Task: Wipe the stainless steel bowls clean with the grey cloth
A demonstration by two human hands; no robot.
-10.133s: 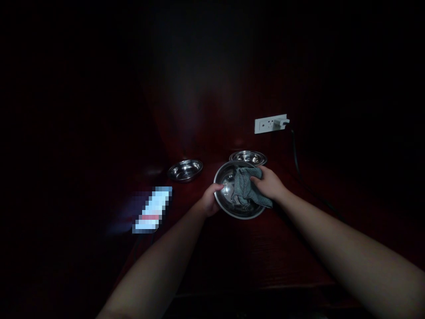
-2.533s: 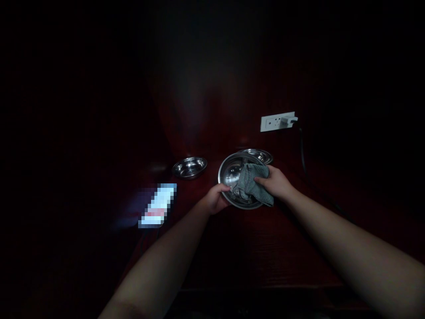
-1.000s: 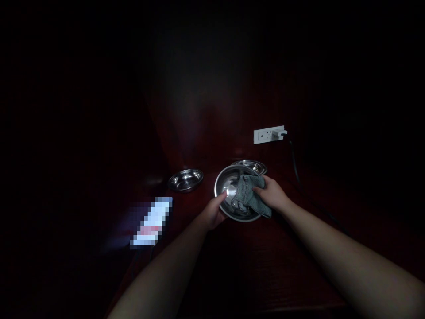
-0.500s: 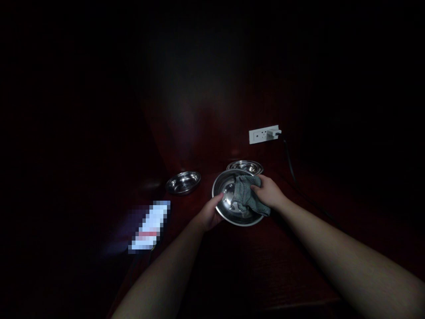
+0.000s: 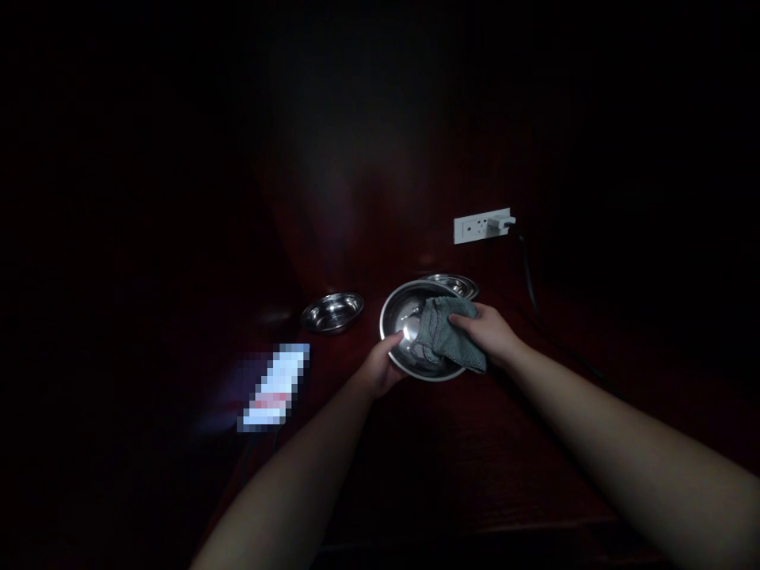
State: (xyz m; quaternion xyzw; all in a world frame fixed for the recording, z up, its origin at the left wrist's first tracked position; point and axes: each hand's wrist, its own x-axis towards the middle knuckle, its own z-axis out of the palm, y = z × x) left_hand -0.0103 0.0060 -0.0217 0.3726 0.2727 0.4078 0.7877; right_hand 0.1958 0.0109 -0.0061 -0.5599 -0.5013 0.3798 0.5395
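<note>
A shiny steel bowl [image 5: 397, 305] is tilted toward me above the dark red surface. My left hand [image 5: 385, 366] grips its lower left rim, thumb on the inside and fingers behind, mostly hidden. My right hand [image 5: 492, 331] is closed on a grey-green cloth [image 5: 454, 328], with the thumb on top. The cloth lies over the right side of the bowl, covering part of its inside and the right rim. Whether any right fingers also hold the rim behind the cloth cannot be seen.
Another steel bowl [image 5: 332, 313] rests at the left. Steel dishware [image 5: 460, 283] sits partly hidden behind the held bowl. A lit, blurred screen [image 5: 276, 388] is at the left. On the wall, a white socket [image 5: 475, 227] has a plug [image 5: 502, 224] with a dark cable [image 5: 528, 277].
The view has shifted slightly, so the surroundings sit higher and a little to the right. The cloth is spread flatter along the bowl's right side; both hands keep their grip.
</note>
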